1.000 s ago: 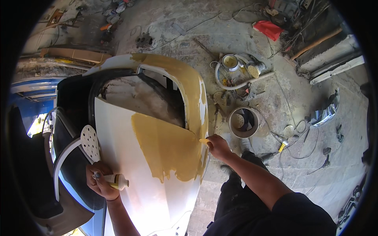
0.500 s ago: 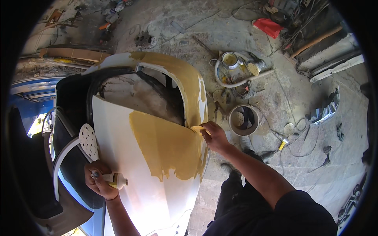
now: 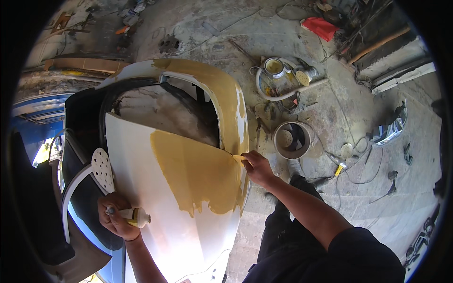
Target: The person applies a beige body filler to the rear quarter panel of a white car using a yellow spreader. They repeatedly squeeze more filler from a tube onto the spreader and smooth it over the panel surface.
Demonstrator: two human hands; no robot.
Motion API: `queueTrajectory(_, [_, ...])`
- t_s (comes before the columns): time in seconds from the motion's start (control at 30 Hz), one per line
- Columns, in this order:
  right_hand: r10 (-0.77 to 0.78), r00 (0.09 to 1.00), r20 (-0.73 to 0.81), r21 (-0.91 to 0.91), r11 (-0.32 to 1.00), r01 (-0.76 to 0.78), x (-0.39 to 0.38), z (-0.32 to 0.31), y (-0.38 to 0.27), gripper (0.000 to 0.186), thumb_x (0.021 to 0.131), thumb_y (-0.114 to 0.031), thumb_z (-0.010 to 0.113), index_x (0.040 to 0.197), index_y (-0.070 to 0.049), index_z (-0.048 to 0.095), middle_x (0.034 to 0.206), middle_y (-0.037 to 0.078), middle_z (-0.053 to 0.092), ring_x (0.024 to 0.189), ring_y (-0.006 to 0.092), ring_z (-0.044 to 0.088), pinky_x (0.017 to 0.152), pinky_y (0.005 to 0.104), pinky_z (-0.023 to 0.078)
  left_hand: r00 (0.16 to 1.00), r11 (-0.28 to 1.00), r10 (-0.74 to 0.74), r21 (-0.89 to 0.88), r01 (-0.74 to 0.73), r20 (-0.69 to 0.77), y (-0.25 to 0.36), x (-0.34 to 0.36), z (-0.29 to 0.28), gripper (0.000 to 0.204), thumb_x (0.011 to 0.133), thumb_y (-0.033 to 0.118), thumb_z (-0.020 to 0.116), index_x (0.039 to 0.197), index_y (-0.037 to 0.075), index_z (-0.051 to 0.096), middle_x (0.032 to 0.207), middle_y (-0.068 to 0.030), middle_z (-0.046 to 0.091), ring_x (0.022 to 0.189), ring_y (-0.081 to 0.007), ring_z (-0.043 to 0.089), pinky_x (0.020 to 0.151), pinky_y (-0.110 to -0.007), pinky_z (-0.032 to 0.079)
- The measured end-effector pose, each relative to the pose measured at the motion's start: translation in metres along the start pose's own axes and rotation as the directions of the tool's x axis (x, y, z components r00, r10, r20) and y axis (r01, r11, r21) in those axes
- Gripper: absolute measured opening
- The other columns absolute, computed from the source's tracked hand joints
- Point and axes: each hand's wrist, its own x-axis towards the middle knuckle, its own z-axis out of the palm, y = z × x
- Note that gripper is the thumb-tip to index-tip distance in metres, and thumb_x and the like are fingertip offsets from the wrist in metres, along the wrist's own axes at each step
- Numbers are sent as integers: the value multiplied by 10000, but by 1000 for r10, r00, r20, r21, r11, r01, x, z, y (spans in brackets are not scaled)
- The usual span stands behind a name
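A white car body panel (image 3: 155, 221) lies below me, with a wide patch of yellow filler (image 3: 198, 172) spread across its right half. My right hand (image 3: 258, 168) pinches a small yellow spreader (image 3: 239, 159) against the panel's right edge, at the rim of the filler. My left hand (image 3: 115, 217) rests on the panel's left side and grips a small white and yellow tool (image 3: 137, 216). A round perforated sanding disc (image 3: 102, 169) on a white hose stands just above that hand.
A bucket (image 3: 292, 139) sits on the concrete floor right of the panel. Farther back are a filler tin (image 3: 275, 67) and a coiled hose (image 3: 283, 94). Cables and small tools (image 3: 339, 167) lie scattered to the right. A red rag (image 3: 322, 27) lies far back.
My right hand has slid the spreader up along the panel's right edge, away from me. My left hand has stayed put with its tool.
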Motion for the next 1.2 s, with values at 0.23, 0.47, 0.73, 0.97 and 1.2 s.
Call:
queueTrajectory(0.23, [174, 983, 66, 82, 980, -179, -34, 21, 18, 214, 974, -104, 689, 1181, -49, 699, 1023, 171, 692, 917, 365, 693, 804, 435, 553, 999, 994, 43, 104, -44, 17, 0, 2, 1, 397, 1038, 412, 515, 822, 82, 468, 668, -38, 477, 582, -120, 420, 580, -300, 315])
queueTrajectory(0.47, [369, 916, 158, 1, 928, -373, -68, 36, 15, 216, 978, -152, 653, 1154, -34, 696, 1092, 194, 715, 1014, 410, 685, 906, 467, 554, 997, 991, 67, 114, -70, 31, -3, 1, -2, 376, 1051, 362, 485, 803, 81, 458, 664, -30, 445, 584, -121, 398, 585, -302, 299])
queueTrajectory(0.73, [409, 889, 207, -152, 911, -384, -130, 70, 26, 184, 976, -164, 613, 1051, -14, 688, 1046, 255, 706, 1021, 450, 679, 918, 516, 543, 997, 998, 66, 22, -66, -26, -10, -3, -6, 315, 1059, 269, 500, 807, 82, 482, 700, 3, 412, 644, -105, 372, 633, -287, 297])
queueTrajectory(0.97, [371, 914, 165, -162, 924, -346, -206, 111, 49, 167, 962, -149, 608, 1021, -14, 686, 1010, 260, 692, 1010, 456, 675, 918, 521, 544, 999, 994, 25, -106, -28, -28, -11, -1, -2, 290, 1074, 244, 549, 842, 71, 552, 725, 2, 464, 666, -87, 430, 650, -256, 344])
queueTrajectory(1.2, [373, 906, 198, -256, 912, -320, -243, 122, 54, 157, 938, -145, 620, 1000, -16, 685, 992, 248, 691, 1013, 455, 677, 921, 512, 552, 999, 989, -28, -143, 23, -39, -17, 3, -7, 296, 1056, 274, 607, 839, 75, 573, 731, 1, 494, 675, -86, 491, 663, -238, 395])
